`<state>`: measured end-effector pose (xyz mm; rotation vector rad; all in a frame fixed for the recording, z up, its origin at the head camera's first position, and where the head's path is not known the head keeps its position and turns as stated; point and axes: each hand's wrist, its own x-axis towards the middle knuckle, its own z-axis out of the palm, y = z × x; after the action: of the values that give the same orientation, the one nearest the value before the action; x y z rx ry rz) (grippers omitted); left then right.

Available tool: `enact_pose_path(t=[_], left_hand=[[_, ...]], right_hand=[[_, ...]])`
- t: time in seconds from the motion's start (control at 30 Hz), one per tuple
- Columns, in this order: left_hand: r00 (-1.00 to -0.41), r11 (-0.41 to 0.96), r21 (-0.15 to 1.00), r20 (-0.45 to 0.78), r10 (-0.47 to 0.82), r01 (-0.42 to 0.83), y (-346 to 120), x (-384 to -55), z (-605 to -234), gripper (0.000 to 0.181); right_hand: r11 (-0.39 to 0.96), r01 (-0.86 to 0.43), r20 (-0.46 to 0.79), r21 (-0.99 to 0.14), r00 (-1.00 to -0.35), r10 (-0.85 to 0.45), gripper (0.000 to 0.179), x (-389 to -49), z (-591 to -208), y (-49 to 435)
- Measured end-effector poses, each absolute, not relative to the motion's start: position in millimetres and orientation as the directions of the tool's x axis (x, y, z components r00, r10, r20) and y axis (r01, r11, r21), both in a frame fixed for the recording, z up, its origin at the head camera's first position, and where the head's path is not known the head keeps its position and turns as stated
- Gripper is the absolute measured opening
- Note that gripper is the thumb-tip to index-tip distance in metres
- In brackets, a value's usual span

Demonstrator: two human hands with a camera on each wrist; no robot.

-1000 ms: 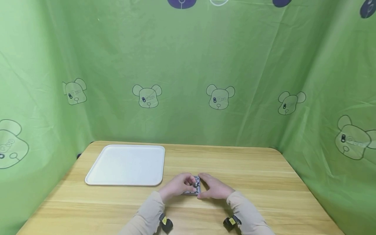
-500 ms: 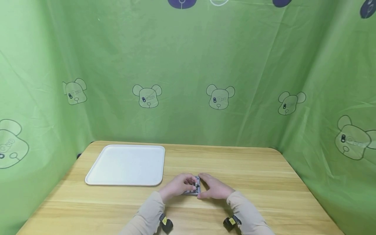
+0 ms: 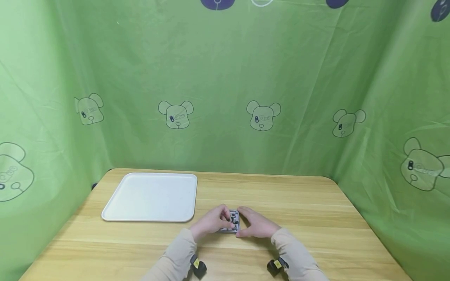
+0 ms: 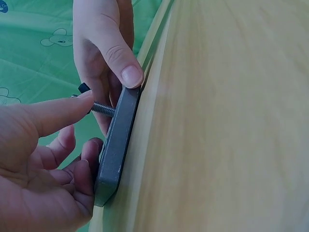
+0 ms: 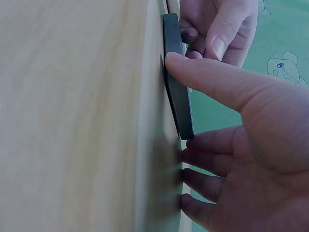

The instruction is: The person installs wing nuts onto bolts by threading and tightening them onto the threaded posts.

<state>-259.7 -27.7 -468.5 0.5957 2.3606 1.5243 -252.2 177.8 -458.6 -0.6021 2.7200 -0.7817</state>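
A small grey rectangular block (image 3: 236, 228) with a dark pattern on top lies on the table between both hands. From it rises a threaded bolt (image 4: 104, 108), carrying a small black piece like a wing nut (image 4: 84, 88). My left hand (image 3: 210, 221) holds the wing nut at the thumb tip; the other fingers curl beside it, and the index finger's contact is unclear. My right hand (image 3: 258, 224) grips the block's right side between thumb and index finger, its other fingers reaching down to the tabletop.
A white tray (image 3: 151, 198) lies at the table's back left. The wooden table (image 3: 299, 203) has green curtains (image 3: 225, 152) behind it and at both sides. Black wrist devices (image 3: 199, 269) sit below the forearms.
My left fingers have shifted slightly up and left, uncovering more of the wing nut and the block's top. The right hand and the block have stayed in place.
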Motion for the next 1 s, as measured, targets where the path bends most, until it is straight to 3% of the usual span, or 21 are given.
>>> enact_pose_path(t=[1.0], left_hand=[[-0.837, 0.392, 0.869, 0.045, 0.546, 0.302, -26.1, -261.5, -469.8, 0.014]], right_hand=[[0.766, -0.317, -0.122, -0.559, -0.883, -0.454, 0.100, -251.2, -457.7, 177.8]])
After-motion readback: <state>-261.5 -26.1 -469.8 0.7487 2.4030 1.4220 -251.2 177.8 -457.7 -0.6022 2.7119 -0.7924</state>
